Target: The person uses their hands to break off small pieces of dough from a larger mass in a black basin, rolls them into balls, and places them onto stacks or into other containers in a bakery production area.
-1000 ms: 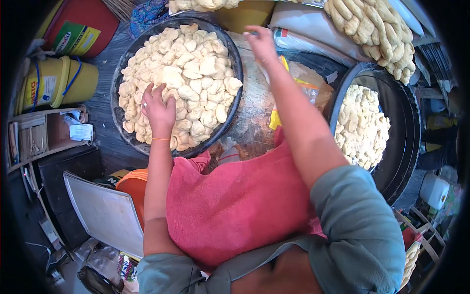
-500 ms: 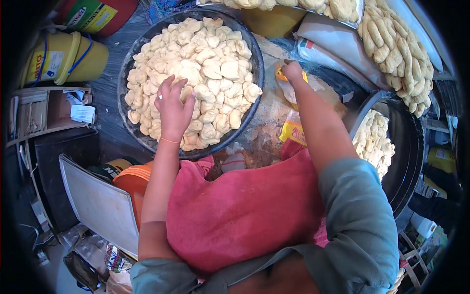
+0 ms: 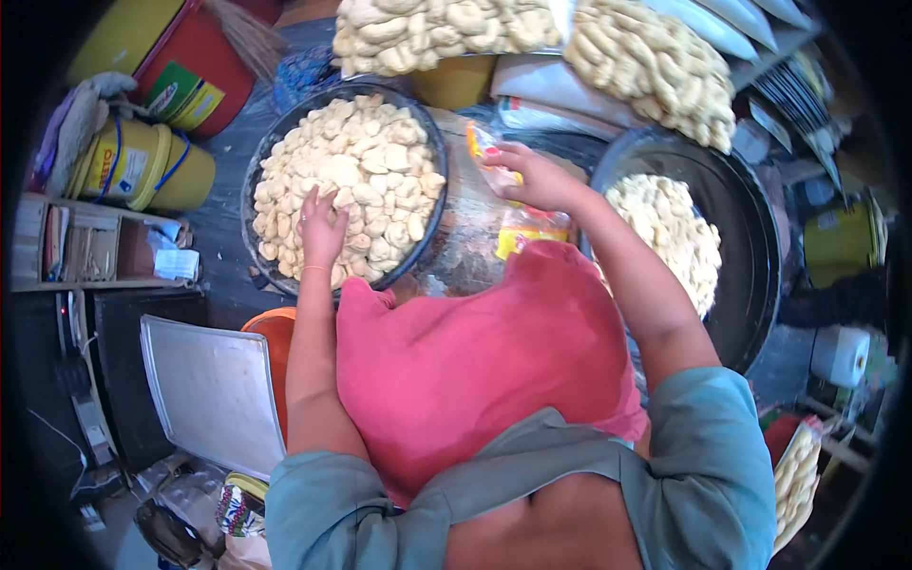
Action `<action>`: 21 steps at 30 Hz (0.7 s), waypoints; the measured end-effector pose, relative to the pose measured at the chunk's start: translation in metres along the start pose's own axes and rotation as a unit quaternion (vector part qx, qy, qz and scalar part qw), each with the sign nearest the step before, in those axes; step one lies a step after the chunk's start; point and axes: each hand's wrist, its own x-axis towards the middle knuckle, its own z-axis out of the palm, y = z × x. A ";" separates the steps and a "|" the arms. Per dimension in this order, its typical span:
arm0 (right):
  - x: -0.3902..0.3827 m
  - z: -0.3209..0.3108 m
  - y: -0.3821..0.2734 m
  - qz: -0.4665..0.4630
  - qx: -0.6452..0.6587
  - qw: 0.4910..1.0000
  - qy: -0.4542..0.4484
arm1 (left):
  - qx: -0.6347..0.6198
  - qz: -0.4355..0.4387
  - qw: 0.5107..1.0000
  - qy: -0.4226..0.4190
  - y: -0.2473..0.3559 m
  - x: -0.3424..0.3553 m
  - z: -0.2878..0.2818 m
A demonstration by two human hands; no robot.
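My left hand (image 3: 325, 228) rests with fingers apart on a heap of pale dough pieces (image 3: 366, 157). They fill a wide black basin (image 3: 440, 195). In my right hand (image 3: 537, 180) is a clear plastic packet (image 3: 484, 152) with yellow and orange print, held between the basin and my right side. What is in the packet I cannot make out. Just below that hand, by my lap, lies another yellow-and-red plastic packet (image 3: 532, 231). To the right, a second black basin (image 3: 760, 285) holds more pale dough pieces (image 3: 670, 233) on one side.
Twisted dough strands lie on a tray (image 3: 446, 38) at the back and in another pile (image 3: 655, 71) beside it. Yellow bucket (image 3: 142, 161), red bucket (image 3: 195, 71) and wooden shelf (image 3: 71, 242) stand left. A metal tray (image 3: 214, 389) leans near an orange container (image 3: 275, 332).
My right hand has turned, so the packet now points up and left of it rather than hanging below. My left hand stays on the dough. The whole view has shifted.
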 end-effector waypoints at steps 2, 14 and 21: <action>-0.072 -0.024 0.012 0.051 0.011 0.999 0.012 | -0.024 0.020 0.999 -0.014 0.028 0.001 -0.031; -0.437 0.080 0.164 0.361 -0.011 0.922 -0.136 | -0.106 0.271 0.938 -0.188 0.302 -0.060 -0.116; -0.446 0.141 0.168 0.398 0.000 0.915 -0.065 | -0.155 0.288 0.906 -0.270 0.405 -0.107 -0.045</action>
